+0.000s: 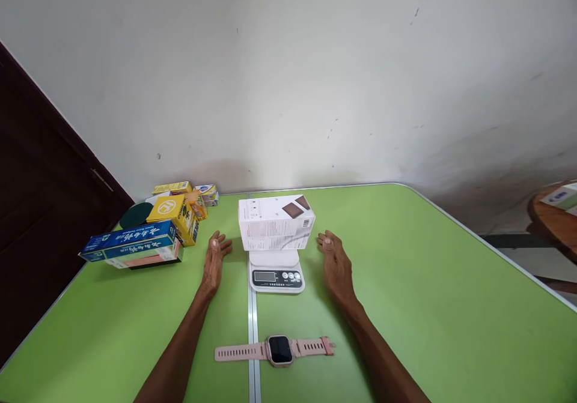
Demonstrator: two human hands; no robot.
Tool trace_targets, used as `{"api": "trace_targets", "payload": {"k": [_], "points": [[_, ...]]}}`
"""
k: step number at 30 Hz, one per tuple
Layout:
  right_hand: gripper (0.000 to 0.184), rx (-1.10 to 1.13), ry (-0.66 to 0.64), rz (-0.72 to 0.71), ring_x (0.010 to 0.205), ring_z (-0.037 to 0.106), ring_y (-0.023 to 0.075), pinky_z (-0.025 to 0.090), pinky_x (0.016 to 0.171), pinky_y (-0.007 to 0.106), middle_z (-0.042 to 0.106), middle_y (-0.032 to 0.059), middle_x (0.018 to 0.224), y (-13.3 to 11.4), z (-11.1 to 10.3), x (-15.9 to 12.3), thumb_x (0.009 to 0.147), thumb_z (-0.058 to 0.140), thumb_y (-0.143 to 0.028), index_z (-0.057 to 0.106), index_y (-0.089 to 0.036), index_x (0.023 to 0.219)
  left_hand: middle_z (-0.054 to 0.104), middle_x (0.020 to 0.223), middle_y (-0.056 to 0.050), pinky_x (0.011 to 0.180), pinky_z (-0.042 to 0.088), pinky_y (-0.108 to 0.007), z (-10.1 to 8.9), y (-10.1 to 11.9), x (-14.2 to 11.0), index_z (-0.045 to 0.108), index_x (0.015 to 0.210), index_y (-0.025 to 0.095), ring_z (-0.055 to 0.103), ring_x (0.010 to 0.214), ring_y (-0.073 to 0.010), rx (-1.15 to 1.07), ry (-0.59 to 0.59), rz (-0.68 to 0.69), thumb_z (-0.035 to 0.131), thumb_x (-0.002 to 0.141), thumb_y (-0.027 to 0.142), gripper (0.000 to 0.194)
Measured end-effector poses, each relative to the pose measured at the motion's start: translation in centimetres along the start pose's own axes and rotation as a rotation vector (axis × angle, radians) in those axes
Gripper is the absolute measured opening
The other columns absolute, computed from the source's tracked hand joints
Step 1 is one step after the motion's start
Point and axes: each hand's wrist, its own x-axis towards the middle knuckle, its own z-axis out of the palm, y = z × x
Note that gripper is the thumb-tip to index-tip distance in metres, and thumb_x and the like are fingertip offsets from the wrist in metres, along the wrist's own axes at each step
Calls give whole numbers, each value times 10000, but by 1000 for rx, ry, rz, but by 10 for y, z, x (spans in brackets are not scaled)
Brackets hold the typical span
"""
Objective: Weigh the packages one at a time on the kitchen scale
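A white printed box [274,226] rests on the platform of a white kitchen scale [276,275], whose display looks blank. To the left of the box my left hand [216,260] is held on edge, fingers loosely extended, apart from it. On the opposite side my right hand [334,265] mirrors that pose with its fingers partly curled, also not touching the box. Neither hand holds anything. Nearer to me, a smartwatch [280,350] with a pink strap lies stretched out flat between my forearms.
Several packages cluster at the back left, among them a blue toothpaste box [130,241] and a yellow carton [174,214]. They stand on the green table [428,289], which meets a pale wall [293,90]. At far right is a round wooden surface [552,217].
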Motion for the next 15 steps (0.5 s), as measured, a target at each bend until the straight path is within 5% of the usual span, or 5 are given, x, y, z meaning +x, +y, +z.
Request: {"api": "trace_targets", "payload": {"k": [10, 15], "points": [[864, 36, 12, 93, 1234, 669, 356, 488, 1113, 575, 690, 223, 1364, -15, 1, -4, 946, 425, -832, 617, -136, 1422, 538, 1527, -224, 1148, 484, -541, 0, -3, -6, 442, 1552, 195, 649, 1304, -323, 53, -49, 48, 434, 951, 808, 858], [756, 1, -48, 24, 1497, 459, 365, 328, 1250, 598, 537, 145, 1592, -32, 0, -8, 1000, 405, -740, 571, -212, 1515, 327, 1702, -195, 1265, 327, -575, 9, 10, -13, 284, 1650, 257, 442, 1522, -347, 161, -47, 108, 404, 950, 818, 905]]}}
